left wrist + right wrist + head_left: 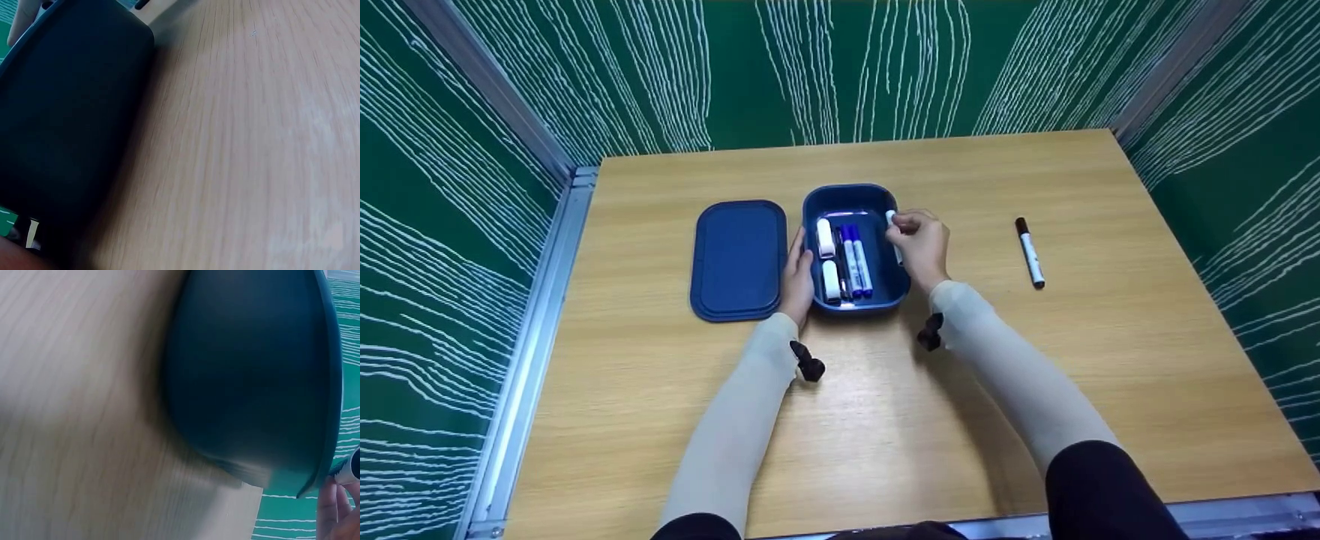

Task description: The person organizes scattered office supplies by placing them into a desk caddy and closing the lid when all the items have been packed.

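Note:
A dark blue open box (855, 306) stands on the table, holding two white erasers (825, 238), blue-capped markers (856, 259) and a dark pen-like item beside them. My left hand (799, 281) rests along the box's left wall, its fingers fairly straight. At the right rim, my right hand (922, 244) pinches a white marker (890, 217) between thumb and fingers, the lower part reaching down inside the box. In the right wrist view the end of that marker (350, 469) shows just beyond the rim, with the fingers (327, 506) below it.
Left of the box lies its flat blue lid (739, 259). A white marker with a black cap (1030, 253) lies on the wooden table (1110, 360) to the right. Green walls with white streaks (802, 67) enclose the table at the back and sides.

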Available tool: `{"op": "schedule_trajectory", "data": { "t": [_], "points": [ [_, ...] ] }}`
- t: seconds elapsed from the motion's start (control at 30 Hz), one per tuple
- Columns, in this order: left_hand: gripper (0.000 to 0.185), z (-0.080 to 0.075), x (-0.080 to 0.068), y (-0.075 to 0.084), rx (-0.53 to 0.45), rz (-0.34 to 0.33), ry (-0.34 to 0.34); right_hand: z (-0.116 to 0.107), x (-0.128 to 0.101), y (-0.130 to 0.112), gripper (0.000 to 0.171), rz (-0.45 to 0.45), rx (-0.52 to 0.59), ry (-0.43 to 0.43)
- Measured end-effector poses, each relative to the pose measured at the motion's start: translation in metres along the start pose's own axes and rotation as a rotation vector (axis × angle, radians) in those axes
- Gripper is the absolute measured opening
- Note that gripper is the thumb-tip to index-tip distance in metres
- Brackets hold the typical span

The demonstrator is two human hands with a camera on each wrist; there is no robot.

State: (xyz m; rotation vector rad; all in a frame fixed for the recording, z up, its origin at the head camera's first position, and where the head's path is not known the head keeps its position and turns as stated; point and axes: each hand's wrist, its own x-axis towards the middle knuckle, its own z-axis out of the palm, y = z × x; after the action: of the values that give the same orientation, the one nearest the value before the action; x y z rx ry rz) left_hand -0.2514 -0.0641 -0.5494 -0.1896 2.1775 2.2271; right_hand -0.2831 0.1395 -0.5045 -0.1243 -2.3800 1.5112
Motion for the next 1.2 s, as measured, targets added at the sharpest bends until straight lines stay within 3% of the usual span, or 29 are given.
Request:
{"op": "schedule_trajectory", "data": {
  "t": [0.23, 0.47, 0.93, 1.2],
  "points": [
    [0.05, 0.0, 0.001, 0.0, -0.006, -0.009, 0.001, 0.008, -0.004, -0.001, 0.017, -0.041, -0.035, -0.038],
    [0.05, 0.0, 0.0, -0.001, 0.005, -0.019, -0.014, 0.016, -0.011, 0.004, 0.016, -0.167, -0.134, -0.096],
    [0.05, -0.001, -0.001, 0.0, 0.003, -0.01, -0.014, 0.025, -0.016, 0.002, 0.01, -0.266, -0.491, -0.199],
    [0.05, -0.002, 0.0, 0.001, 0.007, -0.012, -0.012, 0.031, -0.015, 0.002, 0.019, -0.266, -0.627, -0.262]
  ]
}}
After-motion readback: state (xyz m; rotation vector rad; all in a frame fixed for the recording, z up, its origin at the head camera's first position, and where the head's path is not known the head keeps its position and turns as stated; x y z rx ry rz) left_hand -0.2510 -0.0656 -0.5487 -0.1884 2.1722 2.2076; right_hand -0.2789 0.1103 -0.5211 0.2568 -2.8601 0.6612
